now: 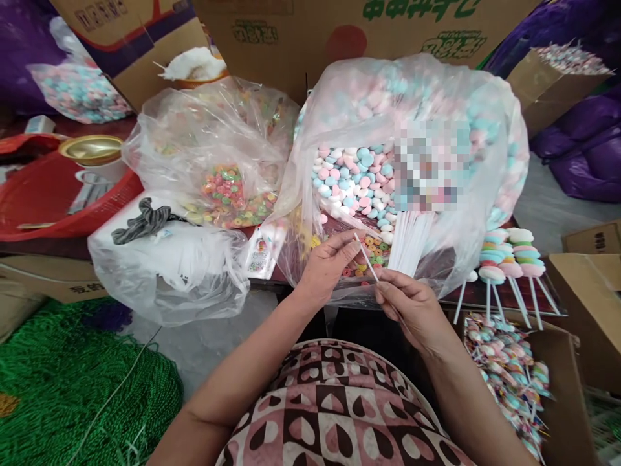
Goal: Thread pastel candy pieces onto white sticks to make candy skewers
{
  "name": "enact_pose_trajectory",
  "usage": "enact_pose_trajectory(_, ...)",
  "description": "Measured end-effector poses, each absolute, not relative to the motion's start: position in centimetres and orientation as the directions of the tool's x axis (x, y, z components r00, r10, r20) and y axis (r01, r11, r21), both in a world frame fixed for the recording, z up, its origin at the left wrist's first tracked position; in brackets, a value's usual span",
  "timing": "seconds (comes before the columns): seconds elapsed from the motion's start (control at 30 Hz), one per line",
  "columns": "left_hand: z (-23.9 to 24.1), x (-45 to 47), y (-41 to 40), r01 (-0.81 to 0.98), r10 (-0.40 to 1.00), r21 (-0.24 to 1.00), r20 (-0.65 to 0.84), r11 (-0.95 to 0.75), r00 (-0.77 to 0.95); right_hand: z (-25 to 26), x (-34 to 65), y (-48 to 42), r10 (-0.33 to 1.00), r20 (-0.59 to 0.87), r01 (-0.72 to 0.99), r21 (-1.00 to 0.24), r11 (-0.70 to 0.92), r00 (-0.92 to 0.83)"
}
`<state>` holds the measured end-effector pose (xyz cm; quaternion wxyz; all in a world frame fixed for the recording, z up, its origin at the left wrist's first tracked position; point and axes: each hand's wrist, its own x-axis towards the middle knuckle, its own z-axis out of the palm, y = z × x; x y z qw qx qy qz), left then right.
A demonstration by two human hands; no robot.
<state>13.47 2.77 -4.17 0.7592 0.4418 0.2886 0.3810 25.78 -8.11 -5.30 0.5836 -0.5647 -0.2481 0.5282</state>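
My right hand (411,303) pinches a thin white stick (365,256) near its lower end, and the stick slants up to the left. My left hand (330,264) is closed over the stick's upper tip, fingers curled around something small that I cannot make out. Both hands hover in front of a big clear bag of pastel pink, blue and white candies (354,178). A bundle of white sticks (409,241) lies just right of my hands. Small coloured ring candies (371,249) lie under my left hand.
A second clear bag holds coloured ring candies (228,194) to the left. A white bag (165,262) sits in front of it. Finished candy skewers (507,259) lie at the right above a box of wrapped ones (507,369). A red basket (53,200) and green netting (72,382) are at left.
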Motion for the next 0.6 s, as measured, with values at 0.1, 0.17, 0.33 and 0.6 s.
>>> enact_pose_trajectory(0.1, -4.2, 13.5, 2.8, -0.314, 0.831, 0.899, -0.09, 0.305, 0.549, -5.3, 25.6, -8.2, 0.903, -0.307, -0.328, -0.922, -0.204, 0.3)
enact_pose_trajectory(0.17, -4.3, 13.6, 2.9, -0.297, 0.827, 0.905, -0.096, 0.304, 0.553, -5.2, 25.5, -8.4, 0.906, -0.311, -0.323, -0.922, -0.214, 0.286)
enact_pose_trajectory(0.33, -4.3, 13.7, 2.7, -0.272, 0.809, 0.886, -0.17, 0.375, 0.563, -5.0, 25.4, -8.4, 0.912, -0.347, -0.322, -0.908, -0.269, 0.218)
enact_pose_trajectory(0.6, -4.5, 14.7, 2.5, -0.273, 0.782, 0.847, -0.235, 0.456, 0.577, -4.0, 25.8, -7.5, 0.909, -0.381, -0.469, -0.842, -0.266, 0.169)
